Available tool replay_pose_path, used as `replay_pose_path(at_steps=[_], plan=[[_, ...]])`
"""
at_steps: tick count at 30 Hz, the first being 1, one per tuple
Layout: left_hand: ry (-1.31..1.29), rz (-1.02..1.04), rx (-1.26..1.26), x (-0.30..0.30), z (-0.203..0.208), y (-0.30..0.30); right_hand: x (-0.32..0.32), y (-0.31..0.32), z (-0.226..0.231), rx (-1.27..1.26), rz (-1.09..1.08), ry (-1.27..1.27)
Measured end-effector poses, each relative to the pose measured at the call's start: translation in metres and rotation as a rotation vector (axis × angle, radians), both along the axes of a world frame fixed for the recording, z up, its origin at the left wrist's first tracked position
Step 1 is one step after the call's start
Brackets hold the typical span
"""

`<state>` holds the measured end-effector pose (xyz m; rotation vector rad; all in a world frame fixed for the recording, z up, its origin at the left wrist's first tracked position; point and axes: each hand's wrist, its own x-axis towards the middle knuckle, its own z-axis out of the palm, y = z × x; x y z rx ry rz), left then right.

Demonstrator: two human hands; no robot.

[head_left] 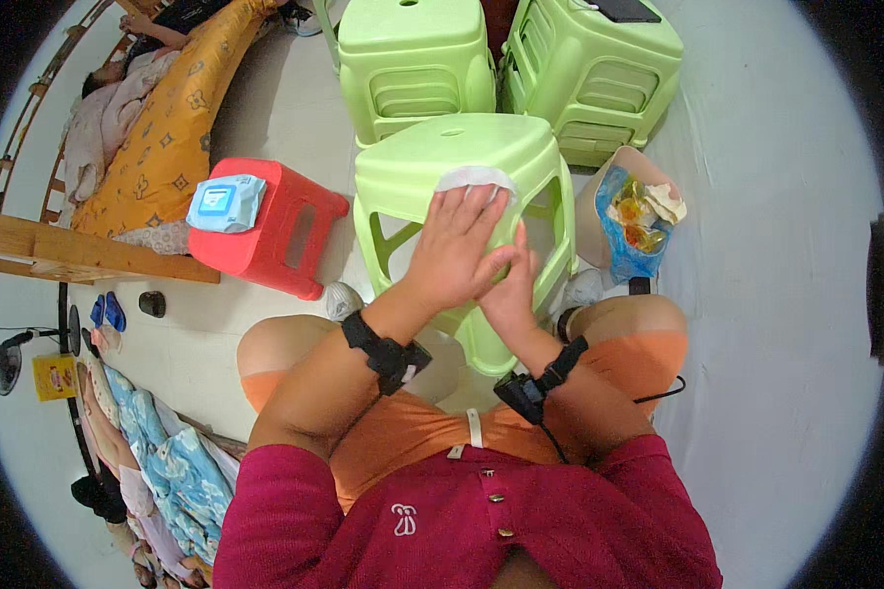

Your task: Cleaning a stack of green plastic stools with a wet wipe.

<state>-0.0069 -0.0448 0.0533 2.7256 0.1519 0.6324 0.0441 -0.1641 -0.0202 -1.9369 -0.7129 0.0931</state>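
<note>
A light green plastic stool [481,142] stands between my knees, its top facing up and its near side toward me. My left hand [457,245] lies with fingers stretched over a white wipe [476,179], pressing it against the stool near the edge of the seat. Beyond the fingertips, the wipe's far edge shows. My right hand [509,294] is just right of the left one, gripping the stool's near side; the left thumb partly covers its fingers. On a red stool [285,221] to the left lies a light blue pack of wipes [228,203].
More green stools [413,59] stand beyond, and a dark flat device [629,10] rests on the stacked stools [599,79] at right. A bin [591,221] with a blue bag holds waste. People lie on a bed [167,147] at far left and at lower left. Slippers [116,311] are on the floor.
</note>
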Motion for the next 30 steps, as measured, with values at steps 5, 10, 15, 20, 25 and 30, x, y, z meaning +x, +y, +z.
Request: replay_pose_path(at_steps=[5,10,15,20,25,30], plan=[[-0.123,0.137,-0.095,-0.007,-0.002,0.032,-0.019,0.015,0.011,0.032,0.035,0.049],[-0.134,0.263,-0.246,-0.013,-0.016,0.050,-0.022,0.015,0.012,0.040,0.095,0.091],[-0.003,0.131,-0.028,-0.029,-0.014,0.011,-0.014,0.020,0.003,0.040,0.030,0.039],[0.117,-0.063,-0.347,-0.044,-0.024,0.002,-0.008,0.024,0.007,0.073,-0.038,0.132],[-0.005,0.123,-0.339,-0.054,-0.020,0.010,-0.011,0.027,0.010,0.250,0.214,0.480],[-0.039,0.250,-0.288,-0.070,-0.030,0.009,-0.006,0.039,0.001,0.486,0.367,1.038]])
